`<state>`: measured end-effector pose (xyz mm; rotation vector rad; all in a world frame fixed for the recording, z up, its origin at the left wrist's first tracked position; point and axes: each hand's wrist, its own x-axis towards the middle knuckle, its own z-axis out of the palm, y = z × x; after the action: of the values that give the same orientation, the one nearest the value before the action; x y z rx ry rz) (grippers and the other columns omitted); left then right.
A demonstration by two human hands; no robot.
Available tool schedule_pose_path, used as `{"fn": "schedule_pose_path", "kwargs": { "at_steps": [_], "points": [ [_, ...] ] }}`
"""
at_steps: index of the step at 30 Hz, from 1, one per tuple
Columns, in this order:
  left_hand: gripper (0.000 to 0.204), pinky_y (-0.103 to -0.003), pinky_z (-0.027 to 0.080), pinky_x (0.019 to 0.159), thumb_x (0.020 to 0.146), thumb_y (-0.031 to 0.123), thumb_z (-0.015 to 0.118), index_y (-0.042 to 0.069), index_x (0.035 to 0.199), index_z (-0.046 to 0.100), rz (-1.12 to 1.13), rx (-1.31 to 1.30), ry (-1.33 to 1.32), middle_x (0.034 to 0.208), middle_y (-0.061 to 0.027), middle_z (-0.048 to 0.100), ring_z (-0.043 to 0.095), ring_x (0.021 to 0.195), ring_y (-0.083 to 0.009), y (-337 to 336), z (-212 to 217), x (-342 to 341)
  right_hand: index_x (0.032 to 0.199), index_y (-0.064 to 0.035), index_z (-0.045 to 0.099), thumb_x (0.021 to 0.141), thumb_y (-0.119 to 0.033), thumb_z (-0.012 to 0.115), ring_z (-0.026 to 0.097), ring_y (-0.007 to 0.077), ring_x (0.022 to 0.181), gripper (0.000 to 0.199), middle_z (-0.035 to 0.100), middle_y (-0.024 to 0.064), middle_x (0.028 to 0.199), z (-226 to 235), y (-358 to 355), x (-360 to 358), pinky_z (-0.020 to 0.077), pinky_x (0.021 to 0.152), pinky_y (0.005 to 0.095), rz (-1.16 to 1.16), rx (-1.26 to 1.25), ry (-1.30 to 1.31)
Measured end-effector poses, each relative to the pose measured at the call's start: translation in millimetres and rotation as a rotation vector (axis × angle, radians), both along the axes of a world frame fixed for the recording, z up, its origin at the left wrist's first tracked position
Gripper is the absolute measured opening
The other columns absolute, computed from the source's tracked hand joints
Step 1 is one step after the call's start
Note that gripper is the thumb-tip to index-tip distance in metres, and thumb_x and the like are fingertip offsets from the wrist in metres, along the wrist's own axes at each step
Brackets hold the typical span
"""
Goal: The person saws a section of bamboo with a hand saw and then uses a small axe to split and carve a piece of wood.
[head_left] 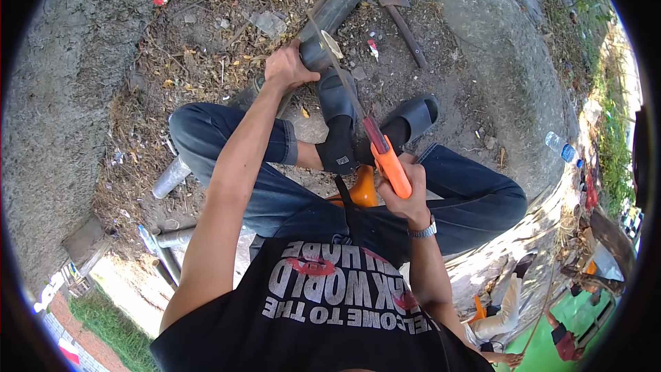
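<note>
My left hand (286,69) is closed round a short greenish-grey bamboo piece (315,56) by my left foot. A pale cut end (332,45) shows on that piece, facing right. My right hand (406,196) grips the orange handle of a hand saw (391,167) above my lap. Its long thin blade (351,93) slants up and left, passing across the pale cut end; whether the teeth touch it I cannot tell. Just beyond lies a longer, thicker bamboo log (332,10) on the dirt.
An axe (406,31) lies right of the bamboo. Large rocks (499,55) flank the dirt on both sides. My dark sandals (416,116) are close to the blade. A plastic bottle (563,148) rests at the right; other people (506,310) are at lower right.
</note>
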<state>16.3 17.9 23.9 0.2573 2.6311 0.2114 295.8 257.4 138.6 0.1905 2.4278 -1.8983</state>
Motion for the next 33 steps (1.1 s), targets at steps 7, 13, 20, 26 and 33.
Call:
{"fn": "schedule_pose_path", "kwargs": {
  "at_steps": [7, 13, 20, 26, 33],
  "points": [
    [0.100, -0.047, 0.060, 0.096, 0.057, 0.055, 0.091, 0.005, 0.138, 0.060, 0.000, 0.031, 0.008, 0.115, -0.0230, 0.076, 0.074, 0.110, -0.0380, 9, -4, 6, 0.077, -0.0009, 0.067, 0.073, -0.011, 0.073, 0.066, 0.0265, 0.050, 0.012, 0.063, 0.0103, 0.060, -2, -25, -37, 0.0521, 0.054, 0.0355, -0.054, 0.062, 0.069],
    [0.107, -0.048, 0.060, 0.096, 0.058, 0.062, 0.091, 0.005, 0.143, 0.058, -0.003, 0.041, 0.032, 0.114, -0.0222, 0.077, 0.075, 0.108, -0.0378, 3, -4, 4, 0.079, -0.0002, 0.067, 0.073, -0.006, 0.071, 0.054, 0.0197, 0.045, 0.009, 0.057, 0.0071, 0.057, 4, 5, -3, 0.0454, 0.052, 0.0316, -0.130, 0.099, 0.122],
    [0.112, -0.048, 0.057, 0.100, 0.061, 0.069, 0.088, 0.002, 0.145, 0.059, 0.020, 0.188, 0.166, 0.122, -0.0245, 0.074, 0.073, 0.113, -0.0388, -3, -6, 13, 0.098, 0.0055, 0.071, 0.080, -0.001, 0.064, 0.057, 0.0061, 0.060, 0.020, 0.064, 0.0015, 0.069, -1, 21, 3, 0.0481, 0.058, 0.0247, -0.233, -0.042, 0.007],
    [0.111, -0.047, 0.056, 0.102, 0.062, 0.070, 0.086, 0.007, 0.149, 0.057, 0.020, 0.174, 0.135, 0.127, -0.0237, 0.072, 0.072, 0.116, -0.0376, 5, -4, 14, 0.098, 0.0083, 0.070, 0.081, -0.001, 0.061, 0.060, 0.0049, 0.066, 0.021, 0.068, 0.0018, 0.073, 1, 23, 5, 0.0495, 0.061, 0.0230, -0.254, -0.083, -0.041],
    [0.112, -0.047, 0.056, 0.103, 0.063, 0.074, 0.085, 0.008, 0.150, 0.057, 0.011, 0.181, 0.156, 0.128, -0.0229, 0.072, 0.071, 0.118, -0.0378, -1, -6, 14, 0.103, 0.0079, 0.071, 0.081, -0.001, 0.061, 0.062, 0.0060, 0.065, 0.025, 0.070, 0.0034, 0.074, -9, 24, 12, 0.0506, 0.062, 0.0233, -0.223, -0.077, -0.053]
  ]
}}
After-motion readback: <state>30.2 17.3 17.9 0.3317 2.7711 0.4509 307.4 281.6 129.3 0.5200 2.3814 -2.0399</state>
